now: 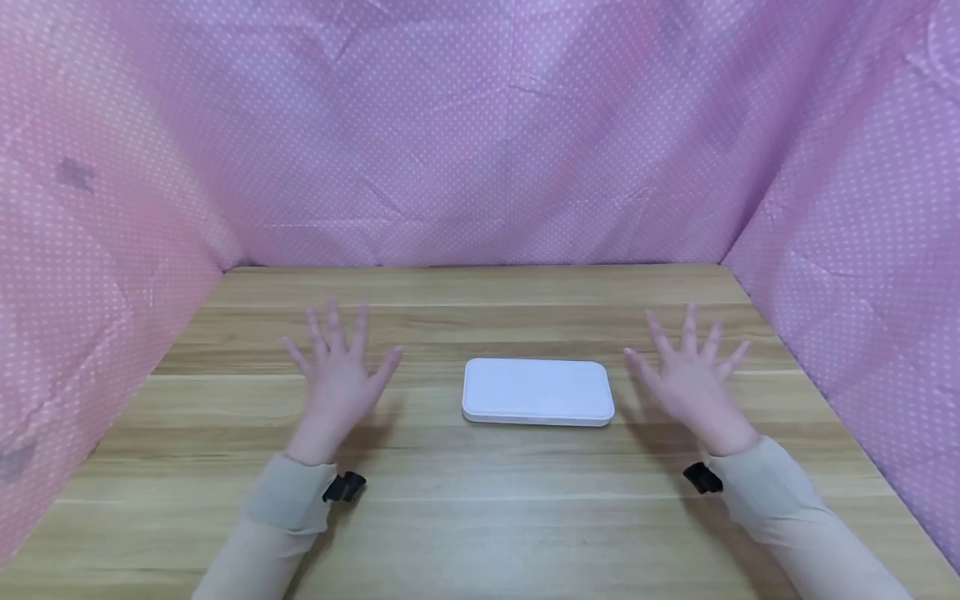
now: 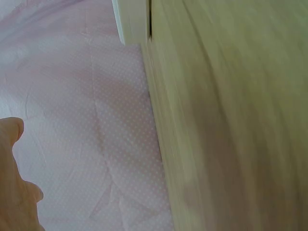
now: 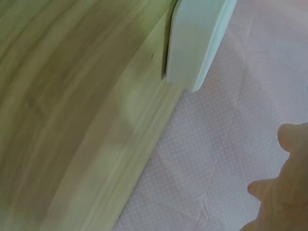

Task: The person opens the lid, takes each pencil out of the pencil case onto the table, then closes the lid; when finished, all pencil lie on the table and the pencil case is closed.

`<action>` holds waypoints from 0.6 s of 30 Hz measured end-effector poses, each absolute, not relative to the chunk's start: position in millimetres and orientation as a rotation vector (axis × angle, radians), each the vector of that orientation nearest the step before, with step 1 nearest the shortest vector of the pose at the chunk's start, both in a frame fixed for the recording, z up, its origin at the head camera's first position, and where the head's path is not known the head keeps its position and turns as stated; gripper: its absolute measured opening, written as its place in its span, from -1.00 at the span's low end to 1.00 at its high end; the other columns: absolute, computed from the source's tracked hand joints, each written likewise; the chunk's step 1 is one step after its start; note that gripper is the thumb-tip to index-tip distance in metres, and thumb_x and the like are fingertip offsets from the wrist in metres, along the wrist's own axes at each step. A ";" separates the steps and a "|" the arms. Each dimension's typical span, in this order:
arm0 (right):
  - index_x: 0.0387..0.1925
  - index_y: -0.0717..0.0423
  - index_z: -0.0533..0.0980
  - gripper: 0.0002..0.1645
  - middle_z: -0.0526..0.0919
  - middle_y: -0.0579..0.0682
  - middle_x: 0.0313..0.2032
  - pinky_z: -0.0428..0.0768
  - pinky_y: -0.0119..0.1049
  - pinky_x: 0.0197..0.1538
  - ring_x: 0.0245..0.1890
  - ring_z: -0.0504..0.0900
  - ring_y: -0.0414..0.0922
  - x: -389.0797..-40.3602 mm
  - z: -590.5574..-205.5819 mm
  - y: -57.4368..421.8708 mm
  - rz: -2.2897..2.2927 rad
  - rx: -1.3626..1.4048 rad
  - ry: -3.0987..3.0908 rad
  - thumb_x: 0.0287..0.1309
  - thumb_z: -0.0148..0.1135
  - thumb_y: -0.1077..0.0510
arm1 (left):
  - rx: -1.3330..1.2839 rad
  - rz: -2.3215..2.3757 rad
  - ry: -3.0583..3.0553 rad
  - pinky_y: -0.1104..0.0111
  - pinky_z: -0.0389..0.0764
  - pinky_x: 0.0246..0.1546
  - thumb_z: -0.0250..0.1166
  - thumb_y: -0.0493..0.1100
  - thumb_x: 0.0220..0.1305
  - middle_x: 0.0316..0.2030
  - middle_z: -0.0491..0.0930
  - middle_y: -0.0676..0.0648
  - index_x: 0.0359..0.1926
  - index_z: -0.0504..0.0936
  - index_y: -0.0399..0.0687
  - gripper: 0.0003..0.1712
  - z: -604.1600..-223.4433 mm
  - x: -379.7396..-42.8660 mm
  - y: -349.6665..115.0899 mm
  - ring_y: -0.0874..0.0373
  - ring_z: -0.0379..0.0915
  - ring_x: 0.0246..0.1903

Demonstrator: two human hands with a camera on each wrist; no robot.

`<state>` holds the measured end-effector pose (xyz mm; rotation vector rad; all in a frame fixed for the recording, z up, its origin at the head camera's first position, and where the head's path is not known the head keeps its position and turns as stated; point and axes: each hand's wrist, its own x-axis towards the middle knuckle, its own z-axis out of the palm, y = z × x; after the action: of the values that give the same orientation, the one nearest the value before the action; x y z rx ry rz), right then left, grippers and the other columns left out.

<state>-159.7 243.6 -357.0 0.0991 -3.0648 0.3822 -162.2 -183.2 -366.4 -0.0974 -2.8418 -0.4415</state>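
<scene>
Pink dotted cloth (image 1: 480,133), wooden worktop (image 1: 480,533), left hand (image 1: 337,387), right hand (image 1: 692,383), white box (image 1: 537,390).
Both hands are empty, fingers straight and spread; the box lies flat on the worktop between them, nearer the right, broad side down, probably for steadiness, and seemingly within reach of either.

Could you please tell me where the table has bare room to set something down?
The table is bare between the sleeves and behind the white slab up to the pink cloth; it is tightest between slab and right hand.
</scene>
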 end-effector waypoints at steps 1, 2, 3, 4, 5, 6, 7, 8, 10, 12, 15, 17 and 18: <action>0.49 -0.09 -0.22 -0.08 -0.59 0.36 0.38 -0.76 0.44 0.02 0.26 -0.56 0.57 -160.1 -357.1 241.5 0.383 0.108 -3.067 0.29 -0.48 -0.47 | -0.103 -0.441 -2.844 -0.31 -0.68 0.16 -0.21 0.44 0.31 0.43 -0.57 -0.28 0.50 -0.21 0.02 -0.04 -366.8 -162.4 -180.9 -0.28 -0.83 0.36; 0.49 -0.09 -0.22 -0.09 -0.57 0.37 0.38 -0.74 0.46 0.03 0.26 -0.53 0.58 -160.5 -357.2 239.1 0.387 0.122 -3.067 0.30 -0.46 -0.46 | -0.108 -0.445 -2.847 -0.31 -0.68 0.17 -0.22 0.45 0.31 0.44 -0.56 -0.29 0.50 -0.20 0.01 -0.04 -367.2 -162.9 -178.2 -0.28 -0.82 0.36; 0.49 -0.10 -0.24 -0.10 -0.57 0.37 0.38 -0.72 0.46 0.04 0.26 -0.52 0.59 -160.8 -357.2 236.5 0.390 0.139 -3.072 0.30 -0.46 -0.45 | -0.114 -0.448 -2.850 -0.32 -0.66 0.17 -0.22 0.45 0.30 0.44 -0.54 -0.29 0.50 -0.18 -0.01 -0.04 -367.7 -163.3 -175.3 -0.28 -0.81 0.36; 0.49 -0.11 -0.24 -0.10 -0.56 0.38 0.39 -0.70 0.47 0.05 0.27 -0.50 0.59 -161.0 -356.7 233.3 0.398 0.156 -3.076 0.31 -0.44 -0.45 | -0.123 -0.455 -2.852 -0.32 -0.65 0.18 -0.22 0.45 0.30 0.44 -0.52 -0.30 0.50 -0.16 -0.02 -0.03 -367.8 -163.8 -172.1 -0.29 -0.80 0.37; 0.49 -0.12 -0.25 -0.10 -0.55 0.38 0.39 -0.68 0.49 0.05 0.27 -0.48 0.59 -161.2 -356.5 230.1 0.396 0.174 -3.083 0.30 -0.45 -0.45 | -0.135 -0.458 -2.851 -0.34 -0.61 0.18 -0.22 0.46 0.30 0.45 -0.51 -0.31 0.49 -0.13 -0.04 -0.03 -368.1 -164.3 -168.6 -0.30 -0.79 0.37; 0.49 -0.13 -0.25 -0.11 -0.54 0.38 0.39 -0.66 0.50 0.06 0.28 -0.47 0.60 -161.5 -356.5 226.6 0.398 0.192 -3.089 0.31 -0.44 -0.45 | -0.152 -0.474 -2.848 -0.34 -0.61 0.18 -0.21 0.46 0.30 0.45 -0.51 -0.30 0.49 -0.12 -0.05 -0.03 -368.5 -164.8 -165.1 -0.30 -0.78 0.37; 0.49 -0.13 -0.24 -0.12 -0.53 0.39 0.40 -0.64 0.50 0.07 0.28 -0.45 0.60 -162.0 -356.5 223.1 0.403 0.208 -3.090 0.31 -0.42 -0.43 | -0.169 -0.480 -2.846 -0.35 -0.58 0.19 -0.20 0.45 0.30 0.45 -0.50 -0.30 0.49 -0.10 -0.06 -0.03 -368.6 -165.2 -161.2 -0.31 -0.76 0.38; 0.49 -0.14 -0.23 -0.12 -0.51 0.39 0.40 -0.63 0.51 0.08 0.29 -0.43 0.60 -162.3 -356.9 219.3 0.412 0.224 -3.092 0.32 -0.40 -0.43 | -0.186 -0.488 -2.846 -0.35 -0.56 0.19 -0.19 0.45 0.30 0.45 -0.51 -0.29 0.49 -0.10 -0.06 -0.03 -369.0 -165.6 -157.2 -0.31 -0.75 0.38; 0.49 -0.14 -0.19 -0.13 -0.48 0.39 0.42 -0.60 0.50 0.11 0.30 -0.42 0.58 -163.1 -357.6 211.8 0.433 0.253 -3.100 0.32 -0.36 -0.42 | -0.224 -0.508 -2.845 -0.35 -0.54 0.20 -0.16 0.43 0.30 0.45 -0.52 -0.29 0.49 -0.10 -0.05 -0.03 -369.7 -165.9 -148.9 -0.33 -0.71 0.39; 0.49 -0.12 -0.14 -0.15 -0.44 0.39 0.42 -0.55 0.50 0.14 0.32 -0.40 0.56 -163.6 -358.8 204.5 0.458 0.293 -3.109 0.32 -0.32 -0.40 | -0.261 -0.524 -2.849 -0.34 -0.53 0.22 -0.11 0.41 0.30 0.45 -0.52 -0.29 0.49 -0.10 -0.05 -0.04 -371.0 -165.9 -140.5 -0.34 -0.68 0.40; 0.48 -0.10 -0.07 -0.18 -0.39 0.39 0.43 -0.46 0.49 0.19 0.35 -0.36 0.52 -163.3 -361.7 195.4 0.513 0.366 -3.133 0.34 -0.24 -0.34 | -0.316 -0.572 -2.875 -0.30 -0.55 0.24 -0.07 0.39 0.30 0.45 -0.51 -0.29 0.49 -0.12 -0.02 -0.04 -373.1 -165.3 -127.6 -0.31 -0.68 0.41; 0.47 -0.08 -0.04 -0.20 -0.36 0.39 0.43 -0.40 0.48 0.21 0.35 -0.32 0.51 -162.7 -363.4 190.1 0.545 0.423 -3.150 0.35 -0.21 -0.31 | -0.348 -0.620 -2.898 -0.26 -0.53 0.27 -0.05 0.37 0.30 0.46 -0.50 -0.28 0.50 -0.13 0.00 -0.05 -374.0 -164.9 -119.2 -0.26 -0.70 0.41; 0.46 -0.08 -0.01 -0.22 -0.35 0.39 0.43 -0.37 0.47 0.22 0.36 -0.30 0.50 -162.6 -364.4 187.8 0.555 0.453 -3.156 0.35 -0.19 -0.30 | -0.364 -0.653 -2.907 -0.25 -0.52 0.29 -0.04 0.37 0.29 0.46 -0.50 -0.28 0.50 -0.13 0.01 -0.05 -374.0 -164.9 -115.1 -0.24 -0.70 0.42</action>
<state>-162.6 187.8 -364.4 0.4528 -3.1560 0.5553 -164.9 -115.1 -374.0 -0.3642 -2.9070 -0.6532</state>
